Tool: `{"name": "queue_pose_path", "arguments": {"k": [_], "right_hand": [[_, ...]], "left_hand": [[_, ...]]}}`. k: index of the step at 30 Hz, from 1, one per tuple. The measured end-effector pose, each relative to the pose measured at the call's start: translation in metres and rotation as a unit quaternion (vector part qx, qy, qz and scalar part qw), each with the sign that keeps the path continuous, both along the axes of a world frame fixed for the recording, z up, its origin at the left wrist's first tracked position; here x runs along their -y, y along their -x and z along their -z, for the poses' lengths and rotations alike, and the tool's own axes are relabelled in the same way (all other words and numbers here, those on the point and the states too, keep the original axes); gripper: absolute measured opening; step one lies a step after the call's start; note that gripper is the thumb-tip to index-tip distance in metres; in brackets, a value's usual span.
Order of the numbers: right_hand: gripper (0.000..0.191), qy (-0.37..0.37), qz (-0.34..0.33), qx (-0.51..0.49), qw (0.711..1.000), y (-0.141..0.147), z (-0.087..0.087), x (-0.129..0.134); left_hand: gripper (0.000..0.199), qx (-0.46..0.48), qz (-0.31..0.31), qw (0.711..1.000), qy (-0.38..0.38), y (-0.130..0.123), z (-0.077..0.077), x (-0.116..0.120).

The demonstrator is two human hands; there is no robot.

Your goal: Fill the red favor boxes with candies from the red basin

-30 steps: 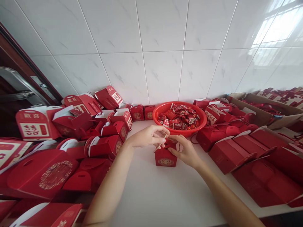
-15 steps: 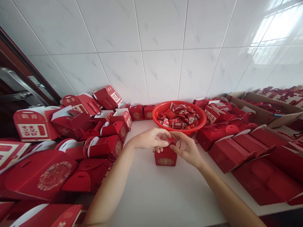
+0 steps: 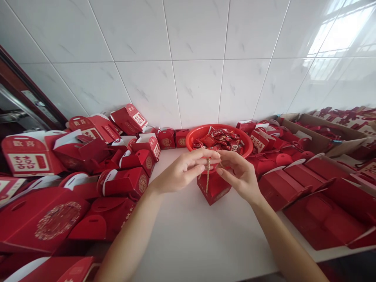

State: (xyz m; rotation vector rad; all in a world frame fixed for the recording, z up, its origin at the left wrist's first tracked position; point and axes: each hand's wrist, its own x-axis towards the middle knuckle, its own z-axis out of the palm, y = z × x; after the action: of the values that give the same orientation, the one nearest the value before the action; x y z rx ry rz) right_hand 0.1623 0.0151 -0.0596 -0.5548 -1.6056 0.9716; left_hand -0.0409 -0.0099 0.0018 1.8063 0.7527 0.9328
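Observation:
A small red gift box (image 3: 214, 189) stands on the white tabletop (image 3: 182, 235), one corner turned toward me. Twisted gold cord (image 3: 208, 176) hangs down over its near side. Above the box my left hand (image 3: 188, 168) pinches the cord, thumb and fingers drawn together. My right hand (image 3: 237, 172) is closed from the other side, its fingertips meeting those of the left at the cord's upper end. The fingers partly cover the top of the box, so the cord's full path is hidden.
Behind my hands sits a red plastic basin (image 3: 190, 135) heaped with wrapped sweets (image 3: 220, 138). Red boxes (image 3: 61, 219) crowd the left side, many with lids up. More red boxes (image 3: 305, 176) and a cardboard carton (image 3: 308, 139) line the right. A tiled wall (image 3: 199, 86) rises behind.
The small box has turned from facing me flat to showing a corner. Both hands have risen slightly, moved a little right and drawn the cord up; the view has shifted slightly.

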Motion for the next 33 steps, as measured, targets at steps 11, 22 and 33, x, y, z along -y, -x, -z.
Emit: {"name": "queue_pose_path", "arguments": {"k": [11, 22, 33], "right_hand": [[0.049, 0.041, -0.057, -0.033, 0.997, 0.0, 0.003, 0.008], [0.036, 0.072, -0.018, -0.069, 0.995, 0.008, 0.004, 0.014], [0.028, 0.077, 0.013, -0.111, 0.991, -0.005, 0.003, 0.007]], "left_hand": [[0.026, -0.055, -0.112, 0.965, -0.233, -0.024, 0.024, -0.008], [0.021, -0.087, -0.199, 0.943, -0.251, -0.025, 0.02, -0.009], [0.044, -0.188, -0.021, 0.979, -0.08, -0.02, 0.034, -0.023]]}}
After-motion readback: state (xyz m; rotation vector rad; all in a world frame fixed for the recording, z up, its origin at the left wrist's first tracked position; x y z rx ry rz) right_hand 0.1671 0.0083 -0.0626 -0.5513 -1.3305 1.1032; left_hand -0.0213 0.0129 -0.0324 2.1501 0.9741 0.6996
